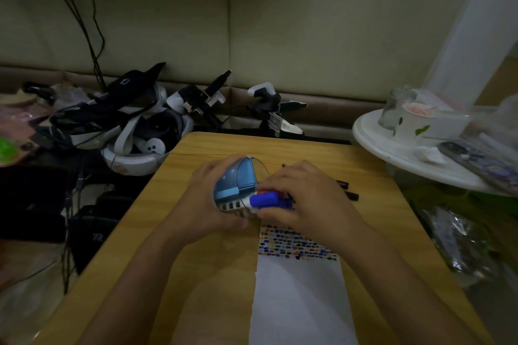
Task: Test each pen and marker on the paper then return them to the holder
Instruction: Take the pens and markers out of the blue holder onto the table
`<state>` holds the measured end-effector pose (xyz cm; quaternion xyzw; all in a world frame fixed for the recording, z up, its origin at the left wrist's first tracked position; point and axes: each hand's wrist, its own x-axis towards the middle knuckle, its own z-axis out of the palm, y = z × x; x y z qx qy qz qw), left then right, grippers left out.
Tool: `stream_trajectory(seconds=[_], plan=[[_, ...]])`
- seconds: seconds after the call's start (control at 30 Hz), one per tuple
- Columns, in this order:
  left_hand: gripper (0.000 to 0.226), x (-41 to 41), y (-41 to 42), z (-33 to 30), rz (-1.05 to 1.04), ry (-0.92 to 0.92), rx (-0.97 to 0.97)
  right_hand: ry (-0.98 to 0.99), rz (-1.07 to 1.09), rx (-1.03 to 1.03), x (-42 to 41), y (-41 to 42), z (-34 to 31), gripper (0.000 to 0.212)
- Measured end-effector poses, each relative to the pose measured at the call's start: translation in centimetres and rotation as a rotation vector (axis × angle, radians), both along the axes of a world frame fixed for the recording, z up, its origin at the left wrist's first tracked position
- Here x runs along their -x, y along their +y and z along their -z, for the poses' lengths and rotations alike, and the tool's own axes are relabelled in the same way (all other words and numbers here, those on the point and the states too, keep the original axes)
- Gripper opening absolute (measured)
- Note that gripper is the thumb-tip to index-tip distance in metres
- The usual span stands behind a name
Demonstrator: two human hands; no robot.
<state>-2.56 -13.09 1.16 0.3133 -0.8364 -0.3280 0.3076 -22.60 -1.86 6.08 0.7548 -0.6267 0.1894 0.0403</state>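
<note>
Nearest you lies the paper (300, 288), marked along its far edge. Beyond it, your left hand (208, 199) wraps the tipped holder (238, 190), mouth facing right; your right hand (305, 199) clasps the markers (266, 200), lying left-right, at that mouth.

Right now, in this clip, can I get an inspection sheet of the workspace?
Surface: light wooden table, bare wood at left.
Job's things: blue patterned cylindrical holder tipped sideways; blue-capped markers at its mouth; dark pens lying beyond; white paper sheet with rows of colour test marks.
Clutter: white headsets at left; white round tray with a glass jar.
Hands: left hand grips holder; right hand fingers curled on markers.
Cables: black cables down wall.
Surroundings: beige wall.
</note>
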Motion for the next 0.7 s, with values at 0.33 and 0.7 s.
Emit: stream_trajectory(seconds=[0.33, 0.7], plan=[[0.115, 0.6, -0.3, 0.3, -0.075, 0.008, 0.028, 0.003, -0.063, 0.043, -0.1, -0.4, 0.6, 0.057], [0.115, 0.9, -0.3, 0.2, -0.127, 0.012, 0.041, 0.124, -0.082, 0.288, 1.0, -0.9, 1.7, 0.033]])
